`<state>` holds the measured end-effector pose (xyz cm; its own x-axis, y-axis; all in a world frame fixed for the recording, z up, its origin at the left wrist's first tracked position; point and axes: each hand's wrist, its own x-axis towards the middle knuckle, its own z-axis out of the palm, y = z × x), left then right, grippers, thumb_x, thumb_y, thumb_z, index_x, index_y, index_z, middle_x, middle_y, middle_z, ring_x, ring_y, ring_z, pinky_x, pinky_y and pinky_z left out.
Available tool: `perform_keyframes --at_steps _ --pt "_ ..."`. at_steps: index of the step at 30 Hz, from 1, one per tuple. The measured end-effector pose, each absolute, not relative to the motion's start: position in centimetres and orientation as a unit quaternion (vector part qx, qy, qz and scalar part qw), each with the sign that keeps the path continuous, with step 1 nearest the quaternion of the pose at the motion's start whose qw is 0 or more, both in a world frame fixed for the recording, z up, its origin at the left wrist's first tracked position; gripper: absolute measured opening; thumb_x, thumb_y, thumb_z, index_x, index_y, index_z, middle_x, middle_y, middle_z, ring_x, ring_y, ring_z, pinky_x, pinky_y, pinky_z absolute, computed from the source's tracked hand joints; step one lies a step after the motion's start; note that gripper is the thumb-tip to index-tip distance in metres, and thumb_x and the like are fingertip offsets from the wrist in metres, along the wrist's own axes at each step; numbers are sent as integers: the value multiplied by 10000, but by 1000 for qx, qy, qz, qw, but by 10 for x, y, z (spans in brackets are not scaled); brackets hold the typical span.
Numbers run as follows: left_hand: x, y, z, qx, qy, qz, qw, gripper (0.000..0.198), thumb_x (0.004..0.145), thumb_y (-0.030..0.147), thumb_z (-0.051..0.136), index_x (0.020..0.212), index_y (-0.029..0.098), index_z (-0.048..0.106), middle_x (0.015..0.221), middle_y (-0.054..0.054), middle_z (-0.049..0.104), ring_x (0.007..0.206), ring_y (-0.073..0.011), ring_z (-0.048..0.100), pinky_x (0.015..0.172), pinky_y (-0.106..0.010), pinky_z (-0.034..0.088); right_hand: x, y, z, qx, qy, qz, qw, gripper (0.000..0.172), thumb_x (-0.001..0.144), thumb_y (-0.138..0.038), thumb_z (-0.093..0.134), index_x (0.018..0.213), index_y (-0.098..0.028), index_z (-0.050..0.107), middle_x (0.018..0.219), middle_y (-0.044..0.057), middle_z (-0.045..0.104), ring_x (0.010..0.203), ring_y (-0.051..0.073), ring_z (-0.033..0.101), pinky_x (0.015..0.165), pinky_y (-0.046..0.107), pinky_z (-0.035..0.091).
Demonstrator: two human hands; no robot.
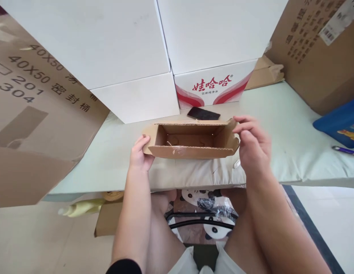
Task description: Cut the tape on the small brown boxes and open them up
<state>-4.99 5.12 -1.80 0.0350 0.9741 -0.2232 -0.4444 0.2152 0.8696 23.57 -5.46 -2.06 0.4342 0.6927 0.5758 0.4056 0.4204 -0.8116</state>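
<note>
A small open brown cardboard box [191,151] rests on the pale padded surface [279,125] in front of me, its inside bare. My left hand [139,154] grips the box's left end flap, fingers curled round it. My right hand [252,146] holds the right end, fingers bent over the flap at the corner.
A dark phone [203,113] lies just behind the box. White boxes [137,57] and a red-printed carton [214,88] stand at the back. Large brown cartons [31,114] flank left and right. A blue thing [341,123] and a pen [346,150] lie at right. My knees are below.
</note>
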Motion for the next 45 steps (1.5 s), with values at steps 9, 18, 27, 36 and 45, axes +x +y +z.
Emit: perform_keyframes --at_steps 9,18,27,36,45 --pt "-79 28 -22 449 364 584 571 480 560 382 918 993 233 773 1262 -72 699 1138 -280 663 821 -320 589 227 -63 -11 -627 -616 9 477 290 862 -181 583 997 -283 819 1096 111 530 1151 324 570 999 586 508" --pt "-84 28 -44 504 336 583 542 565 618 559 866 1110 294 785 1176 -63 705 1084 -287 651 896 -397 573 222 -72 0 -613 -673 32 414 500 872 -186 589 1349 -298 686 1309 136 495 1288 338 552 1074 573 519" --pt "-86 26 -39 603 272 517 543 686 728 782 633 1183 294 793 1373 -93 643 1332 -394 557 1120 -547 477 217 -83 26 -566 -691 98 440 489 947 -182 587 1419 -298 638 970 44 678 651 140 577 658 327 569" --pt "-75 26 -41 787 311 397 355 704 844 817 548 1218 262 767 1502 -136 542 1434 -390 455 1240 -581 316 208 -70 4 -490 -691 200 492 384 1048 -420 444 1302 -277 693 1410 107 657 1352 324 590 1094 499 515" --pt "-47 32 -49 687 390 505 348 523 885 659 661 1172 223 689 1299 -134 686 1303 -335 599 1169 -538 416 214 -44 -55 -581 -556 143 578 580 880 -388 714 1417 -332 502 1480 108 517 1362 305 540 1049 503 518"
